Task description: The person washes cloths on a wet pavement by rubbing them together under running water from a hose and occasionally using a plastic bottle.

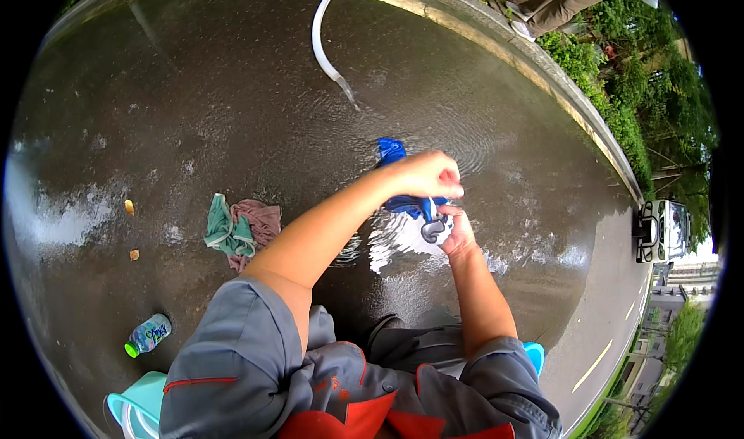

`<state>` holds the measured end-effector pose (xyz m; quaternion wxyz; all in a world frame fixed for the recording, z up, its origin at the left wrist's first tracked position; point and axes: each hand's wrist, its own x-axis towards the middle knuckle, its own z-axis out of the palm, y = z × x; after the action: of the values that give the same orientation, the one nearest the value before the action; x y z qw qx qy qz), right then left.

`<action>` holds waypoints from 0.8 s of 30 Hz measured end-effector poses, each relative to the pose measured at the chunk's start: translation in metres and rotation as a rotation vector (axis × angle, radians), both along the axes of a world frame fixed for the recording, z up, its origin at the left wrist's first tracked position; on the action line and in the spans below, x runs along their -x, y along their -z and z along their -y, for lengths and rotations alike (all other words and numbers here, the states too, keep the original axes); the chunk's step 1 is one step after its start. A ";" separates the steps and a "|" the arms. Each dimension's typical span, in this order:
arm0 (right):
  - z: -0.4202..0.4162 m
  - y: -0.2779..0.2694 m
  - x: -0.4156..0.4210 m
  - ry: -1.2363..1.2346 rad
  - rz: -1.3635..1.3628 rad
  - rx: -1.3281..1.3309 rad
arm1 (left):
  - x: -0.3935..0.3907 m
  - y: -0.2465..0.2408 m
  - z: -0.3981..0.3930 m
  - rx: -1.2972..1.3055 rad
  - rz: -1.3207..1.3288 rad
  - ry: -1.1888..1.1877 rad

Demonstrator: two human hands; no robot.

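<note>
My left hand (431,173) has its fingers curled together above a blue cloth (392,151). Whether anything is pinched in those fingers cannot be seen. Just below it, my right hand (459,232) grips a small white-and-blue object (429,209) with a dark grey rounded part; its exact kind is unclear. The blue cloth lies on the wet pavement, partly hidden behind both hands. To the left, a green cloth (224,227) with pale edging is crumpled over a dusty pink cloth (261,218), both on the ground.
A white hose (318,38) pours water onto the pavement ahead. At lower left are a plastic bottle (149,332) and a mint-green bucket (142,389); a blue container (535,356) shows at right. A person (558,6) stands beyond the curb (558,84). A vehicle (662,231) stands far right.
</note>
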<state>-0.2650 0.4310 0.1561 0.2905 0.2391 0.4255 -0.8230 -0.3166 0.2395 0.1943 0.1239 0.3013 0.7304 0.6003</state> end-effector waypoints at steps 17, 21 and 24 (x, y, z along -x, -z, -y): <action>0.150 0.083 0.112 -0.200 -0.316 -0.104 | -0.041 0.192 0.143 1.277 0.650 -0.542; 0.161 0.175 0.148 -0.535 -1.110 -1.056 | -0.039 0.196 0.138 1.223 0.631 -0.565; 0.168 0.193 0.179 -0.618 -1.161 -1.310 | -0.043 0.199 0.142 1.208 0.619 -0.581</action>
<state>-0.4435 0.2629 -0.0373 0.0452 -0.2181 0.9291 -0.2952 -0.2740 0.0974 -0.0044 0.3046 -0.2084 0.9156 0.1596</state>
